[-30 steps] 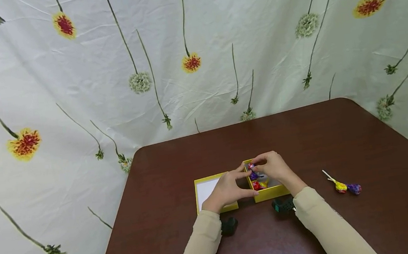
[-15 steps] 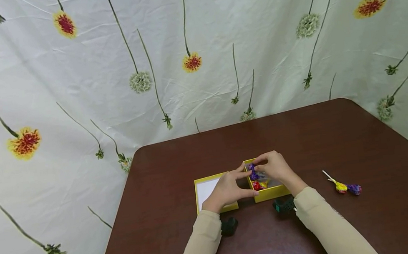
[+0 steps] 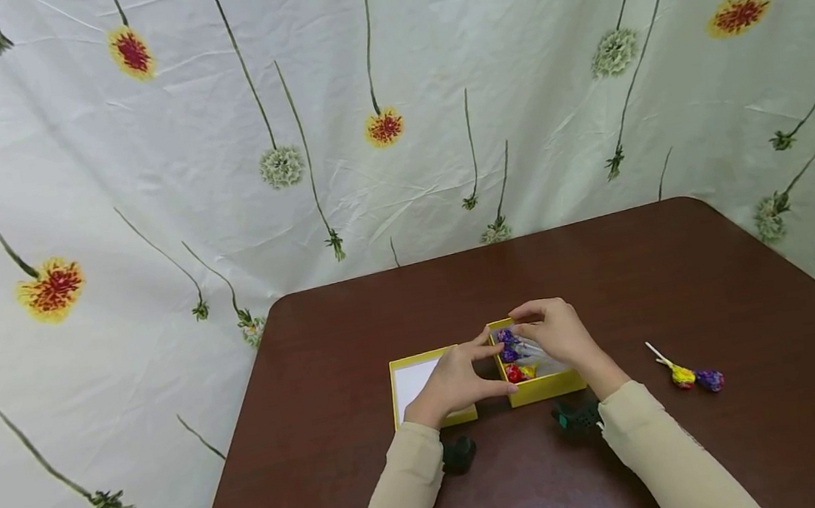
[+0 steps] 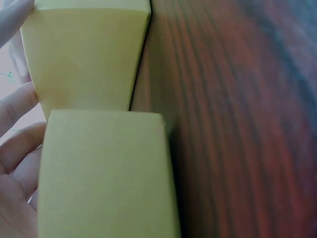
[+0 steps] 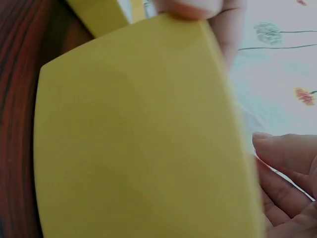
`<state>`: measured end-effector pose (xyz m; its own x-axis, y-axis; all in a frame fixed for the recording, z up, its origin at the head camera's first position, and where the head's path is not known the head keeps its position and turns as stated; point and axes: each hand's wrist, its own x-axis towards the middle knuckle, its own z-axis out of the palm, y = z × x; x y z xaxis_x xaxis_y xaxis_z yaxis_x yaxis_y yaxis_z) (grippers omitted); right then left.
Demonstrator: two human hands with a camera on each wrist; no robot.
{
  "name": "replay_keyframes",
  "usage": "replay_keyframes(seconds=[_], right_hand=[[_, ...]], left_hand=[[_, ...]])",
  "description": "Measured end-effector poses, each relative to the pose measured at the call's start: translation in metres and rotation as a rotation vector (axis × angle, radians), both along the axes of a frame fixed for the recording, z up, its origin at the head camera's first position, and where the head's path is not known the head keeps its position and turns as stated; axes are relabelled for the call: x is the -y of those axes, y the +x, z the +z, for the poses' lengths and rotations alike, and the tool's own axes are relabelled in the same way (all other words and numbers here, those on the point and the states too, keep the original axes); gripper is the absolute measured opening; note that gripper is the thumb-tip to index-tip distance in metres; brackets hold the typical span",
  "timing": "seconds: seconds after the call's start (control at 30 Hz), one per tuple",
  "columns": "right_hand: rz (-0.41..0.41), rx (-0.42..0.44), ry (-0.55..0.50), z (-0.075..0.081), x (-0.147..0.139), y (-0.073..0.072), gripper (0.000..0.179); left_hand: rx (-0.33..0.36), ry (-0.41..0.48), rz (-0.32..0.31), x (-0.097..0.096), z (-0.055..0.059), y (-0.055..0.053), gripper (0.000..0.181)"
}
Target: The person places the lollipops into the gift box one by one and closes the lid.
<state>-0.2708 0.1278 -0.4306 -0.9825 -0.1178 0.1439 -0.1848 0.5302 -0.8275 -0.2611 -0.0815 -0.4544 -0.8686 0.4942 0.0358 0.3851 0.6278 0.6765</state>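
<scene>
A yellow box (image 3: 547,390) stands on the table with several wrapped lollipops in it. Purple lollipops (image 3: 510,354) lie toward its back left, and a red lollipop (image 3: 513,373) and a yellow lollipop (image 3: 528,372) near its front left. My left hand (image 3: 459,378) holds the box's left side, thumb at the front corner and fingers toward the back corner. Over the box's right half hovers my right hand (image 3: 562,339), thumb and fingers loosely bent. Nothing shows between those fingers (image 5: 285,151) in the right wrist view. The box wall fills much of that view.
Left of the box lies a matching yellow tray-shaped box part (image 3: 409,381) with a white inside, partly behind the left hand. A yellow lollipop (image 3: 682,376) and a purple lollipop (image 3: 710,380) lie on the brown table (image 3: 775,430) at right. A flowered cloth (image 3: 326,70) hangs behind.
My right hand has let go of a purple lollipop at the box's back left and drawn slightly to the right. White sticks now show in the box. The left hand stays in place.
</scene>
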Motion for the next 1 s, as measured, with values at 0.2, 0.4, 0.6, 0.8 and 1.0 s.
replay_keyframes(seconds=[0.2,0.4,0.6,0.8,1.0], right_hand=[[-0.026,-0.029,-0.021,0.010,-0.022,0.016,0.025],[-0.074,-0.003,-0.018,0.014,-0.055,0.032,0.028],[-0.114,0.000,0.025,0.007,-0.095,0.048,0.032],[-0.147,0.022,0.042,0.000,-0.130,0.065,0.039],[-0.150,0.064,0.081,-0.007,-0.154,0.076,0.042]], left_hand=[[0.004,0.000,0.002,-0.001,0.001,-0.001,0.071],[0.009,0.000,0.003,-0.001,0.003,-0.001,0.070],[0.002,-0.003,-0.001,-0.001,0.002,0.000,0.071],[0.002,-0.012,-0.001,-0.001,0.000,0.000,0.071],[-0.002,-0.009,-0.001,0.002,0.000,0.000,0.072]])
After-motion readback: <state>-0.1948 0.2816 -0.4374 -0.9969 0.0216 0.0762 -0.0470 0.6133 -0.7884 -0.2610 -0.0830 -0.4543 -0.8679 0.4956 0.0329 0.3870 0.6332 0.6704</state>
